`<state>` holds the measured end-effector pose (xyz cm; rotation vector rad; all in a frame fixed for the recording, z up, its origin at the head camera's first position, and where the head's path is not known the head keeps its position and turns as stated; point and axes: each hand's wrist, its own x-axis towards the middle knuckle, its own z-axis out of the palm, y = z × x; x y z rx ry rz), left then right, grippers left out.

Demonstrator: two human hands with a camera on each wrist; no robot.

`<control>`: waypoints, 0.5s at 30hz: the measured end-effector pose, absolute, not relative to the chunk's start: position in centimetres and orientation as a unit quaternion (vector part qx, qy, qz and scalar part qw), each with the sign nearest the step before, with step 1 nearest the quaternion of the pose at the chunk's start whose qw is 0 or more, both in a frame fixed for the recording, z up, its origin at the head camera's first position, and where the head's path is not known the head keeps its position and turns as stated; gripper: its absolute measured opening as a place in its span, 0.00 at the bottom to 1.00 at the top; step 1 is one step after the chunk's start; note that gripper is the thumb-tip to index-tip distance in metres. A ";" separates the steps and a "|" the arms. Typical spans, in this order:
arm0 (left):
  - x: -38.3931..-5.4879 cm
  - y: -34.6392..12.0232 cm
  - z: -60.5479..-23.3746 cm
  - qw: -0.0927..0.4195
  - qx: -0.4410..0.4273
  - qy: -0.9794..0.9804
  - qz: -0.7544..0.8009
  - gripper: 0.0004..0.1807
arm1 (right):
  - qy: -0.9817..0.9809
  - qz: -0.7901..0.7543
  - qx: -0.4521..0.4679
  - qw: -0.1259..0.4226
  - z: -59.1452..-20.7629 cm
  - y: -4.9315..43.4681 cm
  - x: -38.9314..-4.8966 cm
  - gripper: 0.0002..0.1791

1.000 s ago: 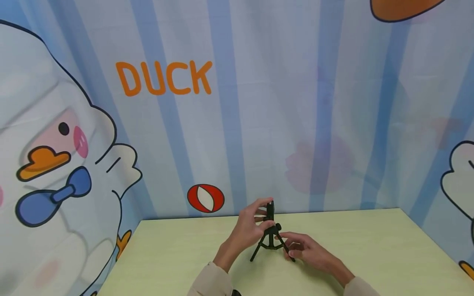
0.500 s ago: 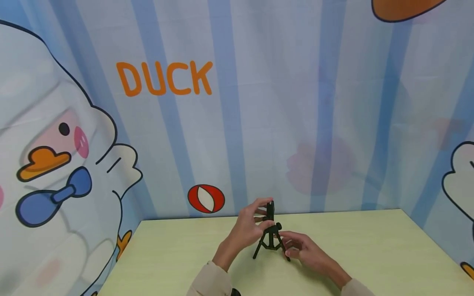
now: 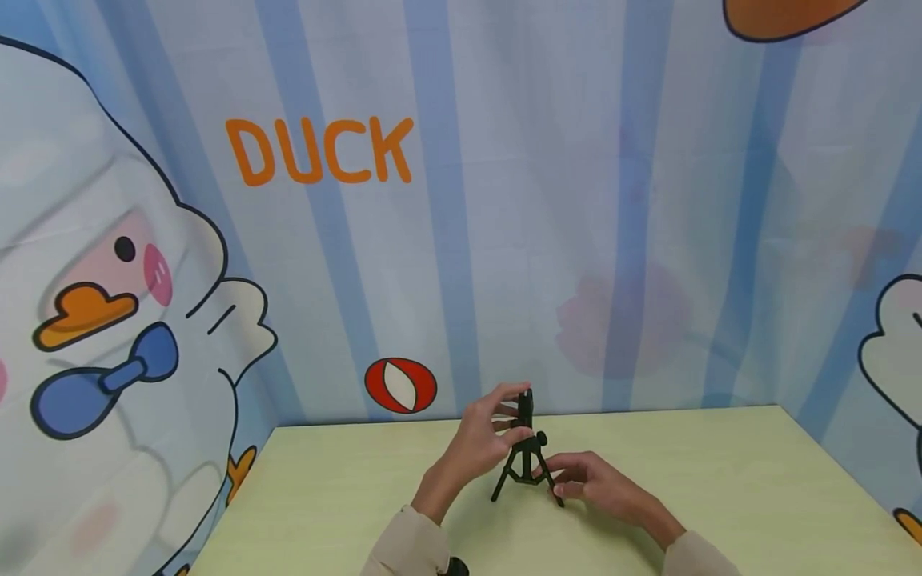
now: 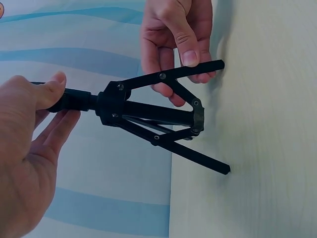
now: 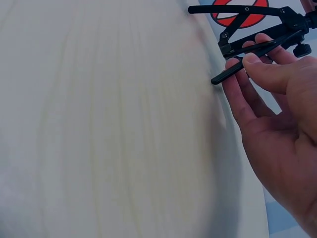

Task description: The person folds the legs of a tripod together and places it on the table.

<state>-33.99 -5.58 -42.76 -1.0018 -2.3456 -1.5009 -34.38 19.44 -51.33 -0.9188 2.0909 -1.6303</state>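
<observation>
A small black tripod (image 3: 527, 464) stands upright near the middle of the table, its legs spread and joined by braces to a central column. My left hand (image 3: 475, 438) holds its top part from the left, thumb low and fingers higher up. In the left wrist view, the thumb and fingers of that hand (image 4: 25, 153) close on the neck above the leg hub. My right hand (image 3: 601, 490) pinches the right leg near its lower end. The right wrist view shows the thumb and fingertips of this hand (image 5: 282, 109) on that leg, beside a small knob (image 5: 302, 50).
The pale yellow table (image 3: 324, 496) reaches back to a blue-striped curtain (image 3: 533, 240) printed with ducks and the word DUCK. A small dark object (image 3: 457, 567) shows beside the left sleeve (image 3: 410, 544) at the bottom edge.
The tripod's legs have drawn slightly closer together, the right leg moving inward with my right hand. My left hand stays on the top part.
</observation>
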 end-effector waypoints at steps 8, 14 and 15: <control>-34.1 -5.8 -42.8 0.084 -0.343 -0.788 -0.505 0.36 | 0.734 -0.563 -0.346 0.157 -51.6 19.5 -34.5 0.20; -34.0 -5.8 -42.5 0.076 -0.341 -0.790 -0.504 0.37 | 0.742 -0.553 -0.351 0.139 -51.6 19.4 -34.5 0.19; -34.0 -5.8 -42.5 0.076 -0.341 -0.789 -0.505 0.37 | 0.745 -0.550 -0.353 0.132 -51.6 19.4 -34.6 0.18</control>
